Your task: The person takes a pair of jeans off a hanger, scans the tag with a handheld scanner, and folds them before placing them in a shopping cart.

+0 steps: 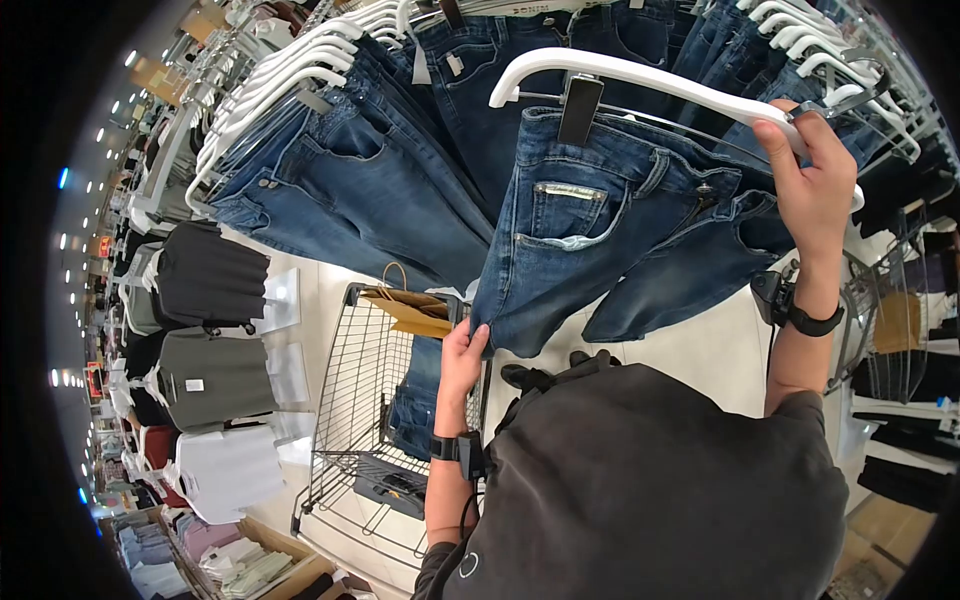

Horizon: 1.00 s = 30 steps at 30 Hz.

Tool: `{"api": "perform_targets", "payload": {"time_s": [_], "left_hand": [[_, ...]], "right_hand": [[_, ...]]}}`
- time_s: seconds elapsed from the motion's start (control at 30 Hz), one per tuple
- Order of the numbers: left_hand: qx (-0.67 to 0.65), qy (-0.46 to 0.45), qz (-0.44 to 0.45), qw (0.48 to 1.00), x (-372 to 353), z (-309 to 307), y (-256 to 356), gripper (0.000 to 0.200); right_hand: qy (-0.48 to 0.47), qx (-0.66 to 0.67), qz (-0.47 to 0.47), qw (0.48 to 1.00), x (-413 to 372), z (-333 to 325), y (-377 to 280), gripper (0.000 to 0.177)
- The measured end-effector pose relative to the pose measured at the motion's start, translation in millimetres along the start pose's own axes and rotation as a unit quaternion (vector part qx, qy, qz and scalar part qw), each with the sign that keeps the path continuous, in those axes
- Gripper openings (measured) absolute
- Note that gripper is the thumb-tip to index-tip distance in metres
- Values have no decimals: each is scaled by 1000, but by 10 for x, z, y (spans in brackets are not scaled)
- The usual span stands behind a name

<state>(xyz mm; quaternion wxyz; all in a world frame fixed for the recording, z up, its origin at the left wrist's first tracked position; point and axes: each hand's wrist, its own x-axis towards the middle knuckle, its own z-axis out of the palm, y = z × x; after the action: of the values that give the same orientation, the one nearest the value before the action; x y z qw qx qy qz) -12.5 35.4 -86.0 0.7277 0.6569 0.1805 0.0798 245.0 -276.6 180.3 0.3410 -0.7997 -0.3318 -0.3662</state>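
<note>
Right hand (815,180) raised, fingers wrapped around white hanger (640,75), blue jeans (610,230) clipped beneath it, left hand (462,362) pinching their hem, above wire cart (375,420).

Centre frame, the jeans (600,240) hang from a hanger (640,75) that runs across the top. The right hand (815,180) wraps round its right end at upper right; the left hand (462,355) pinches the jeans' lower edge at mid-frame. Behind them, a rack (300,70) loaded with clothes spans the top from upper left to upper right. Under the left hand sits the cart (345,400), lower centre-left, with a bag (410,310) at its far end and denim (415,400) just below the bag, inside. Left of the cart, tops (210,275) hang in a column down the left edge. Boxes (240,560) lie at lower left. A wire stand (890,340) is at the right edge, beyond the right arm.
</note>
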Motion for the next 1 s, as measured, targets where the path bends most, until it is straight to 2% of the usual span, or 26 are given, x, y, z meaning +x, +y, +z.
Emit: {"api": "perform_targets", "payload": {"time_s": [0.17,0.27,0.3,0.4,0.43,0.53,0.57,0.63,0.77,0.87,1.0], "left_hand": [[-48,-3,-18,999,-93,8,78,23],[-27,3,21,999,-136,-5,63,26],[-28,3,37,999,-141,8,73,33],[80,-46,-14,996,-175,125,374,39],[154,-48,-98,982,-154,139,472,38],[174,-35,-50,983,-96,203,435,36],[210,-30,-11,977,-80,218,460,39],[269,-51,3,962,-44,196,392,40],[366,-47,48,928,33,130,-26,42],[430,-32,71,899,33,117,-229,42],[399,-45,40,915,3,83,-324,42]], "right_hand": [[-5,15,-8,1000,18,7,-59,29],[-2,47,57,997,23,4,-105,29],[0,54,60,997,33,-15,-123,30],[22,48,73,996,43,-93,-126,31],[24,61,65,996,45,-131,-103,34],[47,59,43,996,50,-201,-78,35],[45,57,45,996,49,-219,-101,35],[41,52,49,997,51,-264,-137,34],[39,40,35,998,55,-334,-154,35],[45,-3,29,999,95,-425,-108,35],[69,-41,44,996,114,-492,80,34]]}}
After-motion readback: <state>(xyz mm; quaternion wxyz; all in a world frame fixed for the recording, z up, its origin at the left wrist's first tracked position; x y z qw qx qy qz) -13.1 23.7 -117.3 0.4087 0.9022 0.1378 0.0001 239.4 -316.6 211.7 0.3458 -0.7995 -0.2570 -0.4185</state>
